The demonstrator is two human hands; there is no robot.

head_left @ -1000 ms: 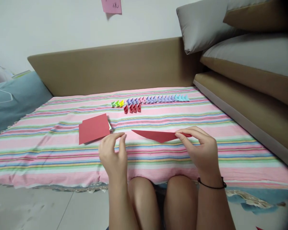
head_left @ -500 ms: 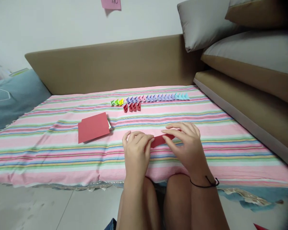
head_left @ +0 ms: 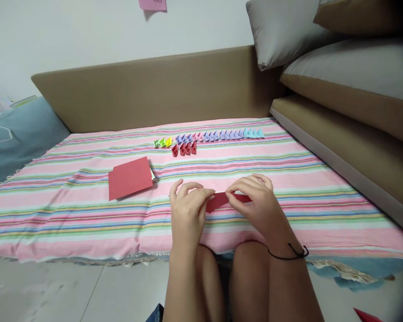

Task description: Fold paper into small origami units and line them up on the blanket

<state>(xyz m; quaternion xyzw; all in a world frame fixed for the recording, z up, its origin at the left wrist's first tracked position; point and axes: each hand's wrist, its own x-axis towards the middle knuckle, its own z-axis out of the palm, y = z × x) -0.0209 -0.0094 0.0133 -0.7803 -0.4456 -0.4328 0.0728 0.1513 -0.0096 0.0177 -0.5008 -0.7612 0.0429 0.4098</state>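
A small red paper strip [head_left: 221, 201] is pinched between both my hands just above the striped sheet [head_left: 289, 179]. My left hand [head_left: 187, 212] grips its left end with thumb and forefinger. My right hand [head_left: 257, 205] pinches its right part, a black band on the wrist. A stack of red paper squares [head_left: 129, 177] lies to the left of my hands. Farther back, a row of small folded paper pieces [head_left: 215, 136] in green, yellow, purple, pink and blue runs across the sheet, with several red folded pieces [head_left: 184, 149] just in front of it.
A tan padded headboard [head_left: 154, 89] stands behind the sheet. Grey and tan cushions [head_left: 349, 67] are stacked at the right. A blue pillow [head_left: 20, 129] lies at the left. My knees [head_left: 235, 268] are at the mattress edge, above a tiled floor.
My left hand has come in from the left and taken the strip's free end. The long red strip now shows much shorter between both hands.
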